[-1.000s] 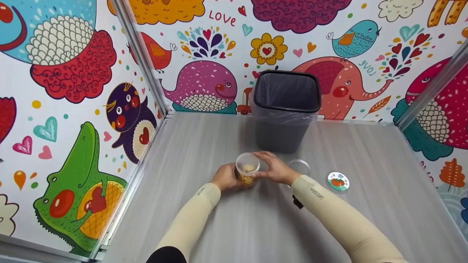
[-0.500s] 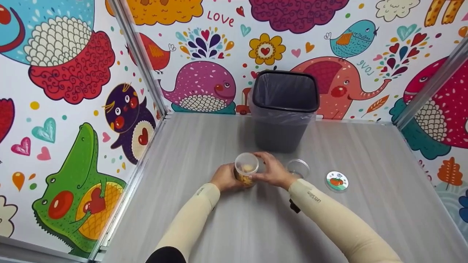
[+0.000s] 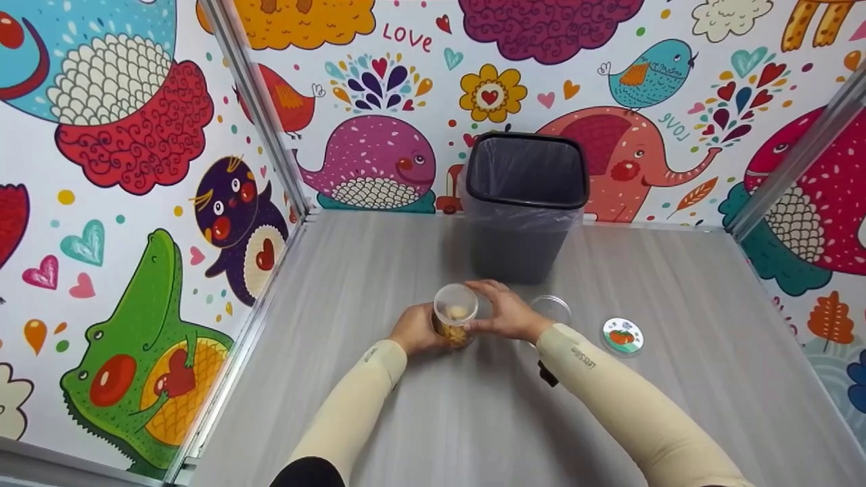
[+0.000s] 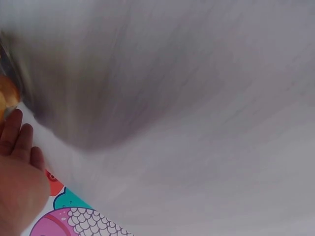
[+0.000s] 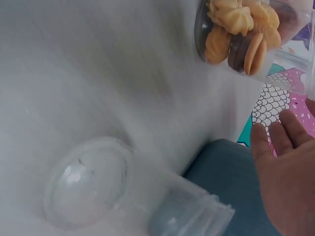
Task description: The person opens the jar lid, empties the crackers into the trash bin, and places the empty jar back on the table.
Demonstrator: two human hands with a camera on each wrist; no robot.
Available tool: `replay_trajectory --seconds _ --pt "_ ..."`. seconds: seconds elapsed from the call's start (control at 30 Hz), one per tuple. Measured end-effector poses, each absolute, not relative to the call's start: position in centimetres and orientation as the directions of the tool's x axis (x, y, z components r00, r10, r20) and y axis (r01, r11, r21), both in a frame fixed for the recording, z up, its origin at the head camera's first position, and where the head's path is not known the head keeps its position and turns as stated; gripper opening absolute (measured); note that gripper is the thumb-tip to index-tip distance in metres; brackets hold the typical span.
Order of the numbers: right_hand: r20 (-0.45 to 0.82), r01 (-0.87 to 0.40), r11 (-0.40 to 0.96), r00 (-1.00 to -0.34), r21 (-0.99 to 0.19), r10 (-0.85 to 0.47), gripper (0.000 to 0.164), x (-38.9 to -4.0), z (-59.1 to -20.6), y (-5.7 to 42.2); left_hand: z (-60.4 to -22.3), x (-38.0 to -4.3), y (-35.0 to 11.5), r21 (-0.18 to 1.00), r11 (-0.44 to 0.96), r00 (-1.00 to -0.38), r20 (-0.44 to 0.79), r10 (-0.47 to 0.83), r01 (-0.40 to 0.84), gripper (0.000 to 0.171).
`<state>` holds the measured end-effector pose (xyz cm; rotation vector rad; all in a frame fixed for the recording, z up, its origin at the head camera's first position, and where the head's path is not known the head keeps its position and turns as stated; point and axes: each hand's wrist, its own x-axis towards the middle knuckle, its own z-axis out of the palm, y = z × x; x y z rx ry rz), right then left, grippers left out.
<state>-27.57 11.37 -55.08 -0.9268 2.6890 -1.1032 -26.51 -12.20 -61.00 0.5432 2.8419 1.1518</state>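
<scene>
A clear jar of cookies (image 3: pixel 454 331) stands upright between the two hands on the table. My left hand (image 3: pixel 417 329) holds its lower left side. Around its upper right side, at the rim, my right hand (image 3: pixel 504 312) grips with thumb and fingers. In the right wrist view, pale swirled and dark cookies (image 5: pixel 241 34) show through the jar wall, with the right fingers (image 5: pixel 280 140) beside the rim. Only a sliver of cookies (image 4: pixel 7 93) shows in the left wrist view, next to the left hand (image 4: pixel 19 172).
Right of the right hand stands another clear jar (image 5: pixel 91 182), partly behind the wrist in the head view. Farther right lies a round lid (image 3: pixel 622 336) with a fruit picture. A dark, bag-lined bin (image 3: pixel 517 240) stands behind the hands, against the patterned wall (image 3: pixel 379 162).
</scene>
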Motion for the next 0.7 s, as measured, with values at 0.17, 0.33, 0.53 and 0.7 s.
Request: replay_trajectory --seconds 0.17,0.33,0.53,0.7 --pt "0.181 -0.457 0.527 -0.851 -0.716 -0.493 0.086 -26.7 -56.0 10.4 -61.1 -26.4 -12.2 0.677 0.674 -0.944 0.097 0.316 0.295 0.069" --pt "0.223 -0.482 0.549 -0.853 -0.683 -0.472 0.083 -26.6 -56.2 10.3 -61.1 -26.5 -12.2 0.682 0.667 -0.941 0.096 0.324 0.299 0.068" --pt "0.132 -0.501 0.583 -0.819 -0.640 -0.559 0.083 -27.5 -55.1 11.0 -61.1 -26.6 -12.2 0.687 0.666 -0.943 0.090 0.320 0.291 0.067" --pt "0.101 -0.523 0.572 -0.787 -0.632 -0.609 0.084 -28.0 -54.3 11.4 -61.0 -26.5 -12.2 0.702 0.657 -0.946 0.077 0.313 0.275 0.067"
